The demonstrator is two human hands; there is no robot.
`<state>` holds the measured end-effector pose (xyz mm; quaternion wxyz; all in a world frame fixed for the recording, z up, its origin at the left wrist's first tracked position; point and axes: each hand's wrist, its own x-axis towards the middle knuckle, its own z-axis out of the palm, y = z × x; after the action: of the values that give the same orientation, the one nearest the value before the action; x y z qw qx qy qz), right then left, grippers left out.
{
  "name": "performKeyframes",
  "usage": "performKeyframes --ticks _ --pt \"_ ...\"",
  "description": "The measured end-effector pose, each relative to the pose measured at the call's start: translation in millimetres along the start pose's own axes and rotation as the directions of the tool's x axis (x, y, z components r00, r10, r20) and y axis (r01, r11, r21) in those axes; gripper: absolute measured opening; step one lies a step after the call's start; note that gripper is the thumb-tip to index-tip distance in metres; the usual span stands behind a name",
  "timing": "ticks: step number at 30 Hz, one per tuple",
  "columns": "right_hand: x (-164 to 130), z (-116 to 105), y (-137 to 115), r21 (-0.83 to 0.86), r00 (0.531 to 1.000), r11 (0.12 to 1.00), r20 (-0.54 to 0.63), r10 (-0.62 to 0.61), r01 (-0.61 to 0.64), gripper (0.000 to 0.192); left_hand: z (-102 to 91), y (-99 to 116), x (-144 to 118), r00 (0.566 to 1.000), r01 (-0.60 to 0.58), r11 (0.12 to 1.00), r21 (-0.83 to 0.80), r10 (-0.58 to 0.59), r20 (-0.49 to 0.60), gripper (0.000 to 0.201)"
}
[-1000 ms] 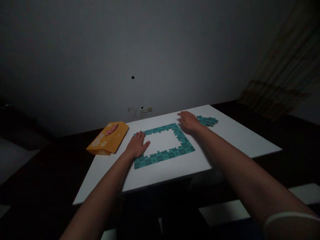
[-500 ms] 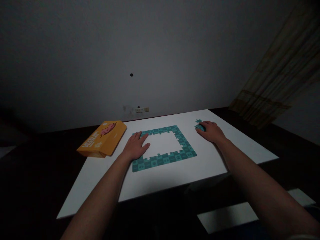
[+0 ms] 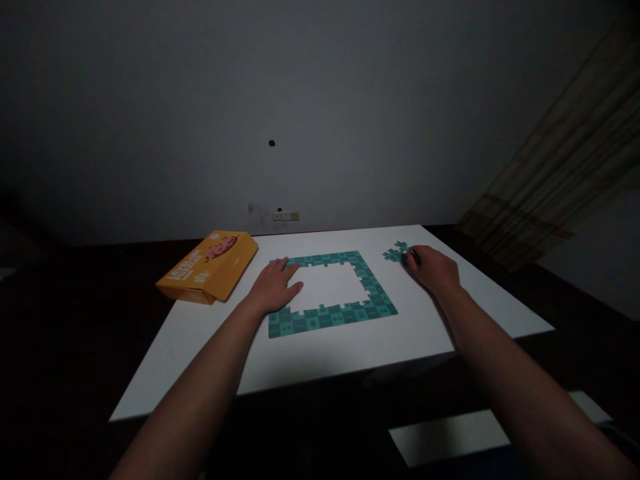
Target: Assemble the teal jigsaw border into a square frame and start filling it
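left hand [image 3: 274,287]: flat, fingers spread, pressing the left side of the teal puzzle frame [image 3: 334,317] | right hand [image 3: 433,269]: loosely curled, fingertips on the loose teal pieces [image 3: 395,253] just right of the frame; whether it grips one, cannot tell | orange box [image 3: 211,265]: closed, at the table [image 3: 325,353] left edge

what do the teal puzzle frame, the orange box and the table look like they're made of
Puzzle frame: probably thin printed cardboard, matte; it lies flat with die-cut tabs along its inner edge. Box: likely paperboard, smooth printed finish, with sharp folded edges. Table: a thin white board, perhaps laminate or painted wood; dim light leaves this open.
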<state>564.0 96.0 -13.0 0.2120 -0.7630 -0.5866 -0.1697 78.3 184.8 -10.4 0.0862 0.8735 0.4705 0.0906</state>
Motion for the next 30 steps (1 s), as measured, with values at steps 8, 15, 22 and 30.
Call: performKeyframes --ticks 8,15,22,30 --pt "15 -16 12 0.405 0.871 0.874 -0.284 0.4 -0.269 0.04 -2.4 2 -3 0.995 -0.017 0.999 -0.041 0.013 -0.094 0.067" --pt "52 -26 -122 0.901 0.979 0.384 0.174 0.106 -0.201 0.048 -18.1 53 0 0.938 -0.228 0.952 -0.206 0.159 -0.308 0.05" --pt "23 7 -231 0.956 0.904 0.154 0.285 -0.317 -0.248 0.053 4.2 70 29 0.936 -0.161 0.342 -0.926 -0.245 -0.253 0.048" --pt "3 3 -213 0.91 0.766 0.041 0.372 -0.524 -0.413 0.058 -0.4 50 20 0.935 -0.154 0.237 -0.959 -0.28 -0.219 0.052"
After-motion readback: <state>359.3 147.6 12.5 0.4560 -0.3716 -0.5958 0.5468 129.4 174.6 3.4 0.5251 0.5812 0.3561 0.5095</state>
